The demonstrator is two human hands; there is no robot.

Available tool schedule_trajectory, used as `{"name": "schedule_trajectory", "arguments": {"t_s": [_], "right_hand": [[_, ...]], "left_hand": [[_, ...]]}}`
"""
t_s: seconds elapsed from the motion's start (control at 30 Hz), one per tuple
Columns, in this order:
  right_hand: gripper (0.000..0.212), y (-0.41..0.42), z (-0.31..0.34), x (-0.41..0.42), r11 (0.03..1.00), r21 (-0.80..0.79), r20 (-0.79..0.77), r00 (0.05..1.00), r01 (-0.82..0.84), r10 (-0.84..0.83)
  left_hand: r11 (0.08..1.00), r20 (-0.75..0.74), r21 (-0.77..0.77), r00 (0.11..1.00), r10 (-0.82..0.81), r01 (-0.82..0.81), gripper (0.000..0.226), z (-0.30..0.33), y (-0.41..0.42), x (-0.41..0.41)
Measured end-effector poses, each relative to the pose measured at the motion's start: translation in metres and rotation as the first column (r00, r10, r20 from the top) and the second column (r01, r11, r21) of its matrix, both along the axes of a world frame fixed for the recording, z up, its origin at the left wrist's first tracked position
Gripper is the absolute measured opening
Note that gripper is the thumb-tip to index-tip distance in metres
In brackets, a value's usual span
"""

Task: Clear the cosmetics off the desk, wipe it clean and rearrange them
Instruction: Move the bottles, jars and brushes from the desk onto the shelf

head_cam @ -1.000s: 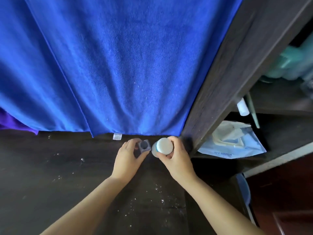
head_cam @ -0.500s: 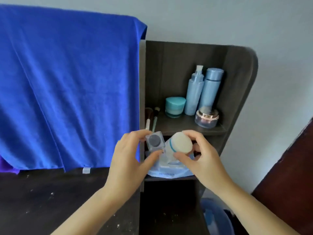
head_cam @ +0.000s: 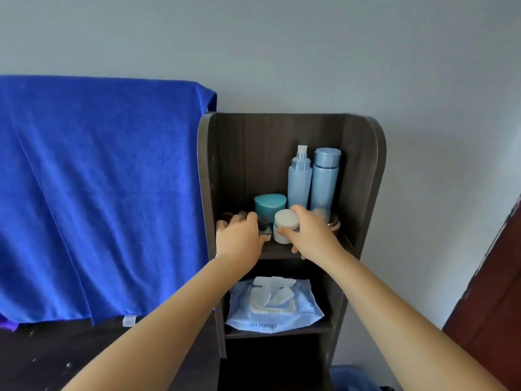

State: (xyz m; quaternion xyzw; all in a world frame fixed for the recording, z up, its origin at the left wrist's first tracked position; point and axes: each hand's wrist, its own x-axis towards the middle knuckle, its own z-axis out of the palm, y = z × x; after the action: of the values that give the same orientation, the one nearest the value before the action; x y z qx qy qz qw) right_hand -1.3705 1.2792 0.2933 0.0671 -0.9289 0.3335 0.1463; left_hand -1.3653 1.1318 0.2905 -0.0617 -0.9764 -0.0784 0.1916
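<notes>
two bottles (head_cam: 313, 179) at shelf (head_cam: 279, 251) rear, jar (head_cam: 286, 225) in front, wipes pack (head_cam: 275, 306) on shelf below

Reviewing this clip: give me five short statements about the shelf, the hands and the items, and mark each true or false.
1. The right hand grips a white jar at the upper shelf. True.
2. The wipes pack lies on the upper shelf. False: it lies on the shelf below.
3. Two tall light-blue bottles stand upright at the back of the upper shelf. True.
4. The blue towel hangs to the right of the shelf unit. False: it hangs to its left.
5. The left hand is empty. False: it holds a small dark compact.
</notes>
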Motion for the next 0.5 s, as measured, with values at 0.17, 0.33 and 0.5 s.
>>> {"name": "schedule_trajectory", "arguments": {"t_s": [0.17,0.33,0.5], "right_hand": [[0.04,-0.001,-0.005,-0.005,0.999,0.049,-0.01,1.0,0.022,-0.022],[0.063,0.001,-0.005,0.0,1.0,-0.008,-0.036,0.999,-0.006,0.006],[0.049,0.012,0.007,0.024,0.998,-0.035,-0.244,0.969,-0.056,0.046]], "left_hand": [[0.999,0.043,-0.035,0.999,0.003,-0.001,0.044,-0.004,-0.002,-0.01],[1.0,0.042,0.012,0.999,-0.003,0.003,0.051,-0.003,-0.002,-0.008],[0.97,-0.226,0.177,0.966,-0.126,0.168,0.055,0.007,-0.004,0.017]]}}
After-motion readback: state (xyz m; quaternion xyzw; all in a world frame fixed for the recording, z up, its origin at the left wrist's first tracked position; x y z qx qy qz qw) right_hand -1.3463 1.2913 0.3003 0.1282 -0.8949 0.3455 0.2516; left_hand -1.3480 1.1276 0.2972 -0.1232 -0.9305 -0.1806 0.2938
